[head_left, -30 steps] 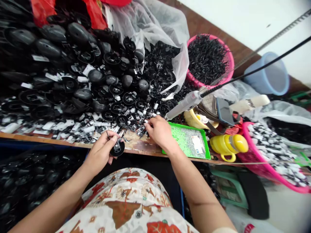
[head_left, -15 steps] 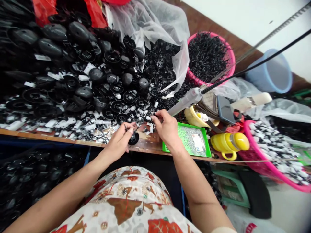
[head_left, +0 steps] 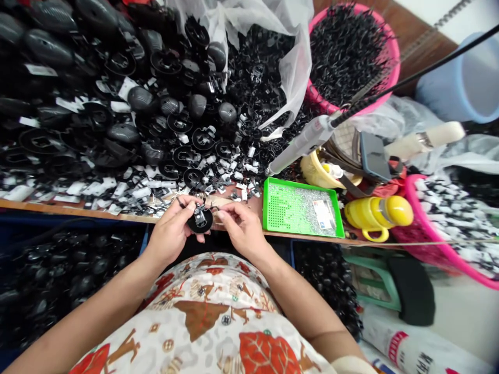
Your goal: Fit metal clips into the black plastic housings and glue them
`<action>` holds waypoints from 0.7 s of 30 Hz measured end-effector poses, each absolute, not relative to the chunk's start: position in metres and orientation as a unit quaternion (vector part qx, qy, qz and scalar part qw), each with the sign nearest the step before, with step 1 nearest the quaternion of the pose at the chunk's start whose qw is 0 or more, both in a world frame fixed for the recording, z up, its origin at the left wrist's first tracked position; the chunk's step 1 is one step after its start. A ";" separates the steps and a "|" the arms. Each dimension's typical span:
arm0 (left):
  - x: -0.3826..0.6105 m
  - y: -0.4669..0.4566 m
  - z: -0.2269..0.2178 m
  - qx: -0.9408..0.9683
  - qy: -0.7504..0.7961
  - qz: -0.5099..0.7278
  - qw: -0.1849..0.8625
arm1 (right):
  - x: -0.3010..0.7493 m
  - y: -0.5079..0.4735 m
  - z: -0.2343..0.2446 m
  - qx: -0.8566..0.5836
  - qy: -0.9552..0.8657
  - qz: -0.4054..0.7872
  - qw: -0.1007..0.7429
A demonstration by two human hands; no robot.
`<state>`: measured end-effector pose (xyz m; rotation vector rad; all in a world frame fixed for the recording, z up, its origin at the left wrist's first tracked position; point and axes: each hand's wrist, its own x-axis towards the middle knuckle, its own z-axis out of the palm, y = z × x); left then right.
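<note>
My left hand (head_left: 170, 232) grips a round black plastic part (head_left: 200, 220) with small fittings on its face, held just over the table's front edge. From the other side my right hand (head_left: 242, 227) closes thumb and fingers on a small dark piece (head_left: 214, 209) beside the round part. Whether the two pieces touch I cannot make out. Behind the hands lie loose small white and black pieces (head_left: 241, 189). A grey electric screwdriver (head_left: 300, 144) hangs beyond them on a black cord.
Right of my hands is a green tray (head_left: 266, 208) of small metal bits. Black housings (head_left: 122, 132) pile up at left. Further right stand a yellow bottle (head_left: 374, 212), a pink basket (head_left: 427, 221) of white and black parts, and another pink basket (head_left: 394, 57) of black pieces.
My right hand has come left from the loose pieces to the round part with a small dark piece. My left hand has turned the round part more into view. The camera view has shifted.
</note>
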<state>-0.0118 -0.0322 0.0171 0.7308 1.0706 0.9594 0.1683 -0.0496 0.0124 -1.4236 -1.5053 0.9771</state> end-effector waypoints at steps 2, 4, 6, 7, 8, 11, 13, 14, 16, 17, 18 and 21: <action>-0.010 -0.032 0.017 0.335 0.482 0.427 0.688 | 0.176 -0.042 0.025 -0.576 -0.618 0.322 0.427; -0.010 -0.032 0.016 0.344 0.488 0.421 0.683 | 0.181 -0.037 0.041 -0.571 -0.654 0.280 0.410; -0.010 -0.033 0.015 0.352 0.496 0.407 0.682 | 0.183 -0.035 0.052 -0.543 -0.708 0.284 0.352; -0.011 -0.033 0.014 0.356 0.501 0.396 0.682 | 0.181 -0.035 0.055 -0.527 -0.731 0.293 0.319; -0.011 -0.033 0.014 0.360 0.507 0.386 0.682 | 0.179 -0.036 0.056 -0.516 -0.748 0.299 0.290; -0.010 -0.035 0.017 0.370 0.520 0.362 0.680 | 0.169 -0.039 0.051 -0.509 -0.775 0.279 0.250; -0.009 -0.036 0.019 0.377 0.528 0.353 0.674 | 0.163 -0.043 0.045 -0.510 -0.790 0.243 0.237; -0.009 -0.036 0.019 0.382 0.532 0.350 0.669 | 0.160 -0.045 0.042 -0.510 -0.799 0.223 0.227; -0.010 -0.037 0.018 0.391 0.545 0.344 0.657 | 0.156 -0.050 0.037 -0.510 -0.812 0.193 0.208; -0.011 -0.036 0.017 0.394 0.554 0.341 0.649 | 0.155 -0.052 0.035 -0.509 -0.814 0.191 0.204; -0.013 -0.036 0.015 0.397 0.562 0.340 0.641 | 0.156 -0.053 0.034 -0.503 -0.815 0.203 0.205; -0.018 -0.035 0.009 0.402 0.574 0.354 0.620 | 0.169 -0.042 0.035 -0.465 -0.809 0.278 0.226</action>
